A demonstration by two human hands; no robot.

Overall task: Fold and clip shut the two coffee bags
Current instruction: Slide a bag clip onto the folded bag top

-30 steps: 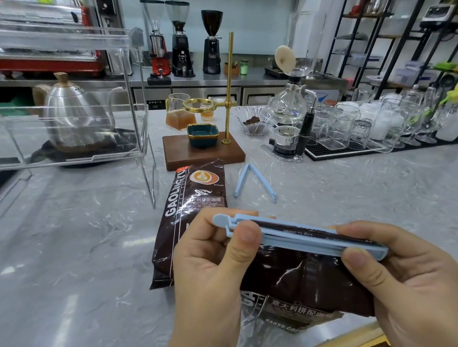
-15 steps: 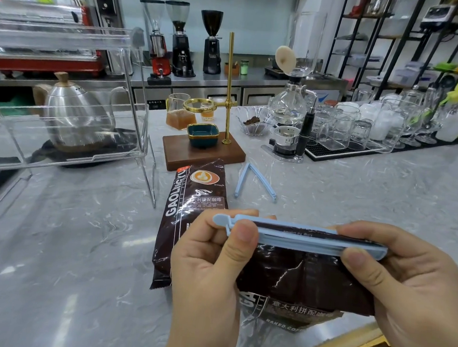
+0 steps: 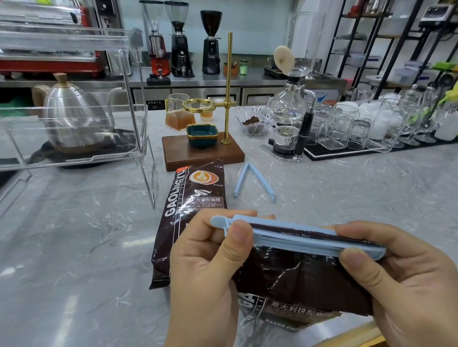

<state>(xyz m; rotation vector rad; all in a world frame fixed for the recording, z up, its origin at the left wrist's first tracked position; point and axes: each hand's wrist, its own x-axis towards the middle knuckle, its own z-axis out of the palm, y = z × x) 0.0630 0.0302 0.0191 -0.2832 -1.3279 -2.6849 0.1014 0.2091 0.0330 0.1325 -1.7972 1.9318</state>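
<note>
My left hand pinches the hinge end of the light blue clip, thumb on the near face and fingers curled behind it. My right hand pinches the opposite end the same way, thumb in front and forefinger over the top. That is my grip at both ends: pressed onto the clip, not spread. The clip lies level between the two hands, its bars brought together over the folded top of the near coffee bag; from here I cannot tell whether the catch has locked. The bag hangs below the clip, dark brown and glossy, its lower printed part resting at the near edge of the grey marbled worktop.

Just beyond my left grip the second coffee bag lies flat on the worktop, lengthwise away from me, partly hidden by my left fingers. Beyond the middle of the held clip, the second blue clip rests on the worktop spread in a V, apart from both bags.

Farther off from my grip stand a wooden base with a brass stand and a teal dish. To the far left is a clear acrylic rack with a steel kettle behind it; to the far right, a siphon brewer and rows of glasses.
</note>
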